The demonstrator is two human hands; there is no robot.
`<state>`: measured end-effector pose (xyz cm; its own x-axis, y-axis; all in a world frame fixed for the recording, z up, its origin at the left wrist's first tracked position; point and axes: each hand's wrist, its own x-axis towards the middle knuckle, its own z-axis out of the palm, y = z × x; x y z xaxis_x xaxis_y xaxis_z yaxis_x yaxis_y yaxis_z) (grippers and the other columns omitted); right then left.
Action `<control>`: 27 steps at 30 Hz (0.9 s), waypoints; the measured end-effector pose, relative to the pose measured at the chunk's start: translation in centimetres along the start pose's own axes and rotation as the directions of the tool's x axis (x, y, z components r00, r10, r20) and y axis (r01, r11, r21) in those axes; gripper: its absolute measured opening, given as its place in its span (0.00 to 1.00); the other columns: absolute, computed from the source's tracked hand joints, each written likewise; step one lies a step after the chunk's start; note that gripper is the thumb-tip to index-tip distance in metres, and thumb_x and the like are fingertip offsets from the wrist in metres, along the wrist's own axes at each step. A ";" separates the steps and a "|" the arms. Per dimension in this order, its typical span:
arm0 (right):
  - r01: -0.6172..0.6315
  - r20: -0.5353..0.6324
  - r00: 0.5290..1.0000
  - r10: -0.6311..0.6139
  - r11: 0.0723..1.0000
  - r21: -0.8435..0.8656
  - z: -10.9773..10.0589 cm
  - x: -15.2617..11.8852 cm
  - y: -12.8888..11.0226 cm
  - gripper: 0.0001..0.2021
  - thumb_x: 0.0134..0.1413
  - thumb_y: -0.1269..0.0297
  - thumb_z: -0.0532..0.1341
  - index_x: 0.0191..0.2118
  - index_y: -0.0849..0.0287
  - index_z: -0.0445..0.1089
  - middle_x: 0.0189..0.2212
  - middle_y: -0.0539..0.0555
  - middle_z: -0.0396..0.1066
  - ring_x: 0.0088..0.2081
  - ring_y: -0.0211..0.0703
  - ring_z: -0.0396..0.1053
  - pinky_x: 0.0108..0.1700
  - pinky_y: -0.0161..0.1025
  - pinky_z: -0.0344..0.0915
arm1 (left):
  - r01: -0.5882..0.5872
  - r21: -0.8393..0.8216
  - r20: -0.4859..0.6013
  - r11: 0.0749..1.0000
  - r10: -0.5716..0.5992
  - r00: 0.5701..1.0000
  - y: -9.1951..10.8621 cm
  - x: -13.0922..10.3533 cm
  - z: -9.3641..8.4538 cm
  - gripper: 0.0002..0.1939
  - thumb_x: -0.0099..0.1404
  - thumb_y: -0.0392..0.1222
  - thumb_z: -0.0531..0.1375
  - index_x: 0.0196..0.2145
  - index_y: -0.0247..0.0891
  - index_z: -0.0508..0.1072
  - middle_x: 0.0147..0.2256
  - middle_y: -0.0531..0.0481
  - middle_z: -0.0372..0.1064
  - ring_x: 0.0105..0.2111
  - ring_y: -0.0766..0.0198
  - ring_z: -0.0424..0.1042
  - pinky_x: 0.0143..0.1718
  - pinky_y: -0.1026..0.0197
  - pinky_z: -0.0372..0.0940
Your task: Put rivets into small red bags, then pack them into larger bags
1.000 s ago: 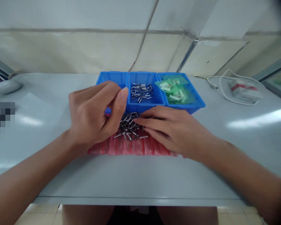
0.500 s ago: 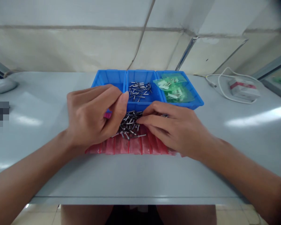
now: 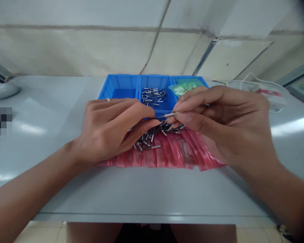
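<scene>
Between my hands is a thin metal rivet (image 3: 169,115), lying nearly level. Its thicker right end is pinched by the thumb and fingers of my right hand (image 3: 223,118). The fingertips of my left hand (image 3: 116,126) are closed at its thin left end; whether they hold anything more is hidden. Below them, a pile of rivets (image 3: 147,138) rests on a row of overlapping red plastic bags (image 3: 149,158). Behind the hands, more rivets (image 3: 154,96) lie in the middle blue bin (image 3: 155,81).
A left blue bin (image 3: 123,82) and a right one (image 3: 190,79) with green bags (image 3: 183,87) flank the middle bin. A white box (image 3: 271,96) and cable (image 3: 253,79) lie at the right, a grey object (image 3: 3,91) at the far left.
My right hand has risen off the pile and turned, now with a rivet in its fingertips. My left hand has shifted right towards it. More of the red bags shows at the right.
</scene>
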<state>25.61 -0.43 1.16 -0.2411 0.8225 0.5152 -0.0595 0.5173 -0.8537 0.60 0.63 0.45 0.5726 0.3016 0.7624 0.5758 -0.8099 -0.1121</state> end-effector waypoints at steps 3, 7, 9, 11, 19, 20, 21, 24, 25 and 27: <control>-0.033 0.026 0.999 0.032 0.999 0.029 0.0 0.0 -0.2 0.08 0.62 0.74 0.76 0.43 0.53 0.86 0.39 0.46 0.84 0.42 0.34 0.82 0.47 0.30 0.82 | -0.043 -0.001 -0.037 0.999 0.042 0.998 -0.1 0.1 0.0 0.08 0.80 0.39 0.66 0.40 0.38 0.76 0.29 0.57 0.75 0.25 0.71 0.72 0.30 0.63 0.64; -0.011 0.024 1.000 0.012 1.000 -0.028 0.1 0.1 -0.5 0.06 0.63 0.74 0.75 0.41 0.54 0.87 0.37 0.48 0.83 0.41 0.34 0.80 0.44 0.29 0.79 | -0.037 -0.006 -0.032 0.999 0.037 0.999 0.0 0.1 -0.1 0.09 0.82 0.39 0.64 0.40 0.37 0.76 0.28 0.56 0.74 0.25 0.70 0.71 0.30 0.62 0.64; 0.004 -0.009 1.000 -0.004 0.999 -0.033 0.1 0.1 -0.5 0.07 0.62 0.75 0.75 0.40 0.54 0.87 0.37 0.49 0.83 0.41 0.34 0.79 0.43 0.30 0.79 | -0.026 -0.015 -0.033 1.000 0.026 0.999 0.1 0.1 -0.1 0.07 0.81 0.41 0.65 0.42 0.37 0.77 0.29 0.55 0.76 0.26 0.68 0.72 0.29 0.61 0.65; 0.021 -0.019 1.000 -0.021 1.000 -0.006 0.0 0.2 -0.6 0.08 0.61 0.75 0.75 0.40 0.54 0.87 0.37 0.49 0.83 0.41 0.36 0.80 0.43 0.32 0.80 | -0.037 -0.003 -0.055 0.999 0.037 0.998 0.1 0.1 -0.2 0.05 0.79 0.39 0.67 0.43 0.37 0.78 0.28 0.55 0.76 0.25 0.69 0.71 0.27 0.62 0.63; -0.037 -0.067 0.997 0.033 0.997 -0.067 -0.4 0.0 0.1 0.08 0.62 0.73 0.76 0.42 0.51 0.87 0.41 0.48 0.85 0.41 0.36 0.84 0.46 0.30 0.83 | 0.078 0.003 -0.097 0.997 -0.077 0.992 -0.1 0.1 -0.2 0.15 0.85 0.41 0.57 0.39 0.37 0.78 0.28 0.54 0.76 0.24 0.70 0.70 0.27 0.61 0.62; -0.051 -0.095 0.994 0.044 0.997 -0.064 -0.6 0.1 0.2 0.09 0.63 0.73 0.75 0.45 0.51 0.87 0.44 0.49 0.86 0.43 0.39 0.85 0.48 0.33 0.85 | 0.132 0.002 -0.117 0.991 -0.130 0.985 -0.1 0.0 -0.2 0.16 0.85 0.41 0.56 0.39 0.37 0.78 0.27 0.55 0.76 0.23 0.71 0.69 0.27 0.62 0.61; -0.063 -0.113 0.992 0.055 0.996 -0.060 -0.7 0.2 0.3 0.10 0.65 0.72 0.75 0.48 0.51 0.87 0.48 0.50 0.86 0.45 0.42 0.86 0.50 0.36 0.86 | 0.178 0.002 -0.132 0.984 -0.177 0.975 -0.2 0.0 -0.2 0.17 0.85 0.40 0.56 0.38 0.37 0.78 0.27 0.56 0.75 0.23 0.72 0.68 0.27 0.62 0.60; -0.046 -0.085 0.996 0.033 0.988 -0.145 -1.2 0.2 0.3 0.11 0.69 0.71 0.71 0.53 0.53 0.85 0.52 0.51 0.85 0.42 0.43 0.87 0.41 0.36 0.86 | 0.229 0.013 -0.146 0.973 -0.225 0.963 -0.3 -0.1 -0.2 0.17 0.85 0.39 0.56 0.35 0.39 0.77 0.25 0.56 0.72 0.22 0.72 0.68 0.25 0.60 0.59; 0.015 -0.027 0.999 -0.023 0.967 -0.254 -1.3 0.2 0.3 0.11 0.69 0.71 0.71 0.53 0.53 0.84 0.50 0.50 0.85 0.39 0.41 0.86 0.37 0.34 0.84 | 0.231 0.017 -0.139 0.973 -0.226 0.964 -0.4 -0.1 -0.2 0.17 0.84 0.38 0.56 0.35 0.40 0.76 0.25 0.57 0.72 0.22 0.71 0.69 0.25 0.60 0.59; 0.263 0.209 0.962 -0.177 0.810 -0.524 -1.5 0.1 0.5 0.11 0.71 0.72 0.68 0.53 0.53 0.83 0.47 0.49 0.85 0.38 0.39 0.85 0.36 0.35 0.82 | 0.209 0.036 -0.125 0.977 -0.204 0.971 -0.3 -0.1 -0.2 0.15 0.83 0.38 0.58 0.35 0.42 0.76 0.24 0.57 0.72 0.21 0.69 0.68 0.24 0.58 0.59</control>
<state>27.05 0.26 0.86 -0.4242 0.6502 0.6304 0.3963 0.7592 -0.5164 0.26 0.74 0.58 0.3661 0.3951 0.8426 0.7036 -0.7101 0.0272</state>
